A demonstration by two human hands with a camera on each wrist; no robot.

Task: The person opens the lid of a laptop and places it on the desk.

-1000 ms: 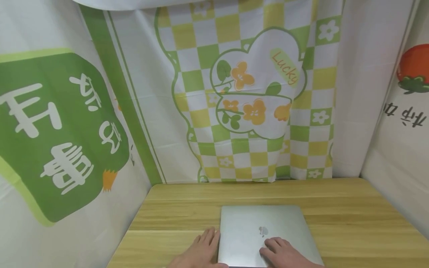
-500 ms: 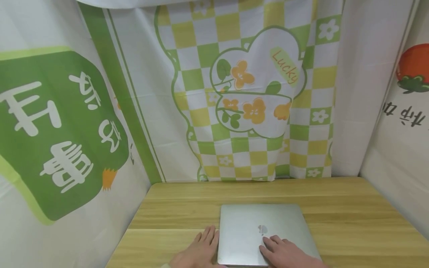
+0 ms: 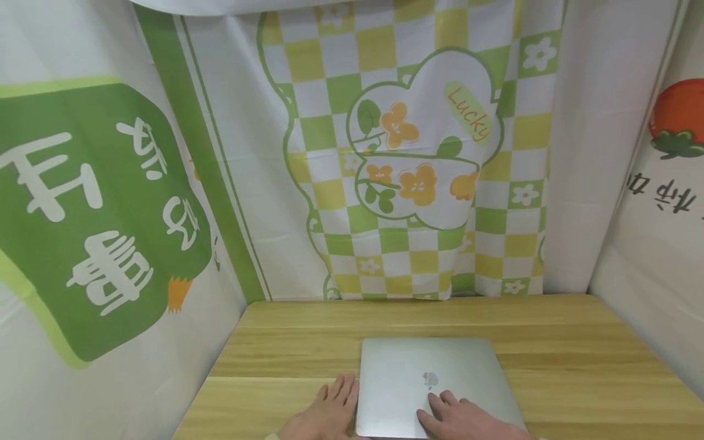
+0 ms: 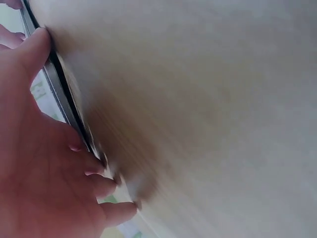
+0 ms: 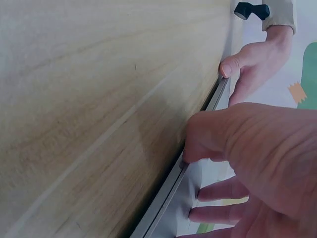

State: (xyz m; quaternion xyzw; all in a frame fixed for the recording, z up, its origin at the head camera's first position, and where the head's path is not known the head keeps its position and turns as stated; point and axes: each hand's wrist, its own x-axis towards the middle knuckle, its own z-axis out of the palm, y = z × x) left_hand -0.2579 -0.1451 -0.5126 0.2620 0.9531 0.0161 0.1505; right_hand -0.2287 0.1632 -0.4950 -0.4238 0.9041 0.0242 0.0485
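Note:
A closed silver laptop point(image 3: 440, 360) lies flat on the wooden table point(image 3: 286, 351), its apple logo showing on the lid. My left hand point(image 3: 324, 409) rests along its left side with outstretched fingers; in the left wrist view that hand point(image 4: 54, 148) has its thumb against the laptop's front edge point(image 4: 62, 94). Over the front part of the lid lies my right hand point(image 3: 462, 418). From the right wrist, the right hand point(image 5: 262, 158) has a bent thumb at the front edge of the laptop point(image 5: 166, 198) and its fingers on the lid; the left hand point(image 5: 260, 62) is at the far corner.
A checked cloth point(image 3: 385, 244) printed with flowers hangs behind the table. White printed cloths hang at the left point(image 3: 99, 214) and right point(image 3: 654, 256). A small black object point(image 5: 251, 10) is at the left sleeve in the right wrist view.
My right hand has shifted slightly left on the lid. The left hand stays beside the laptop, and the lid remains closed.

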